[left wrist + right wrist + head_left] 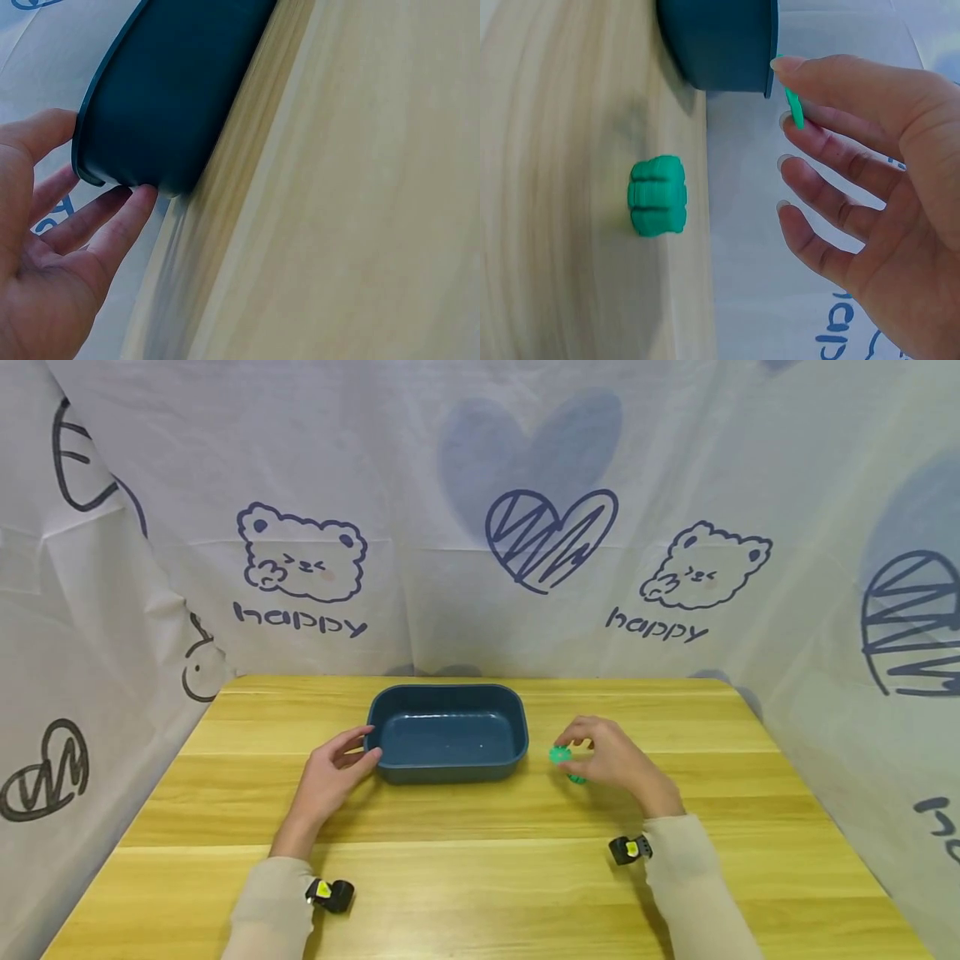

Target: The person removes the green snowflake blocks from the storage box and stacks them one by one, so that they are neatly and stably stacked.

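A dark blue rectangular dish (450, 773) with rounded corners stands on the table. My left hand (330, 781) holds its left end, thumb near the front corner and fingers spread along the end wall (157, 112). To the right of the dish, my right hand (611, 758) pinches a thin green scalloped disc (559, 754) between thumb and fingertips, above the table. Edge-on, the disc (794, 110) looks flat in the right wrist view. Beneath that hand a green fluted round piece (658, 196) rests on the wood, partly hidden in the head view.
The light wooden table (480, 877) reaches back to a white cloth (420, 477) printed with hearts and bears, which also hangs at both sides. A black wrist camera (332, 895) sits on the left sleeve, another camera (628, 850) on the right.
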Demonstrator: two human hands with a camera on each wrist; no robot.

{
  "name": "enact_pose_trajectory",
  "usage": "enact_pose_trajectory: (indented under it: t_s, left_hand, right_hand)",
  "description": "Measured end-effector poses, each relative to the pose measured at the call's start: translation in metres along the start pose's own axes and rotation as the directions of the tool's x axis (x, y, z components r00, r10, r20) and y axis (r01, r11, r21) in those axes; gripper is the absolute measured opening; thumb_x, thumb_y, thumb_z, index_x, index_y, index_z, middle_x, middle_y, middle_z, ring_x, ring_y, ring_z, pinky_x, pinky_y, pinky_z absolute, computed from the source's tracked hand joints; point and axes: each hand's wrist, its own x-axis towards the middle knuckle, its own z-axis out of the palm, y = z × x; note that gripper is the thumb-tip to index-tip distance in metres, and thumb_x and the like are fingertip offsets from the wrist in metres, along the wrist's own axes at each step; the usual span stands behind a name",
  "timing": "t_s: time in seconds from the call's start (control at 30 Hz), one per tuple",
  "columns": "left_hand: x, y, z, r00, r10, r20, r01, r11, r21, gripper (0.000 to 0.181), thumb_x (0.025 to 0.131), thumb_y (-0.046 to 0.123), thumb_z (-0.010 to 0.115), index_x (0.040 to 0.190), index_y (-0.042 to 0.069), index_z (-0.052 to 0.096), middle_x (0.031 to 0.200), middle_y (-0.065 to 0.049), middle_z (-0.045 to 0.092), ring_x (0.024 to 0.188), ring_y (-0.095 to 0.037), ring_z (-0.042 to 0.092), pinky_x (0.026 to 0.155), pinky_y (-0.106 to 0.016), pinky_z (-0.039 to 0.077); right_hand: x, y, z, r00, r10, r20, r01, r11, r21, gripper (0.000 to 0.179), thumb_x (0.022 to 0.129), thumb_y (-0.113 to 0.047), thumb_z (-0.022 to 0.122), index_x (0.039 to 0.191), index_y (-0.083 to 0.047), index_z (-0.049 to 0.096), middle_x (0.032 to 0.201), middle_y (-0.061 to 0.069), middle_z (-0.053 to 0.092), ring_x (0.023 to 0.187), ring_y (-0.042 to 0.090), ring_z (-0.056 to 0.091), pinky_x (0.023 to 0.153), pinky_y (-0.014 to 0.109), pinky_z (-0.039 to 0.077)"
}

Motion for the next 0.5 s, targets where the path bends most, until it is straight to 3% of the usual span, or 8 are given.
enact_pose_trajectory:
  t_s: [0.27,0.5]
  left_hand:
    - [0.0,0.001,0.001,1.0,0.0,-0.002,0.0,1.0,0.002,0.058,0.099,0.039,0.069,0.15,0.015,0.054,0.154,-0.017,0.055,0.133,-0.037,0.061,0.109,-0.046,0.053]
    - [-0.001,0.002,0.0,1.0,-0.001,-0.003,0.001,1.0,0.003,0.058,0.1,0.038,0.069,0.15,0.013,0.054,0.153,-0.017,0.055,0.133,-0.037,0.061,0.108,-0.037,0.054]
  right_hand:
    - [-0.01,0.011,-0.002,0.999,0.028,-0.021,-0.028,1.0,0.001,0.021,0.083,-0.011,0.085,0.103,-0.012,0.078,0.104,0.003,0.074,0.096,0.026,0.063,0.084,0.046,0.057]
    - [-0.017,0.02,-0.002,0.997,0.08,0.008,-0.08,0.997,-0.014,0.021,0.085,-0.012,0.084,0.105,-0.011,0.077,0.106,0.003,0.074,0.099,0.025,0.064,0.087,0.045,0.058]
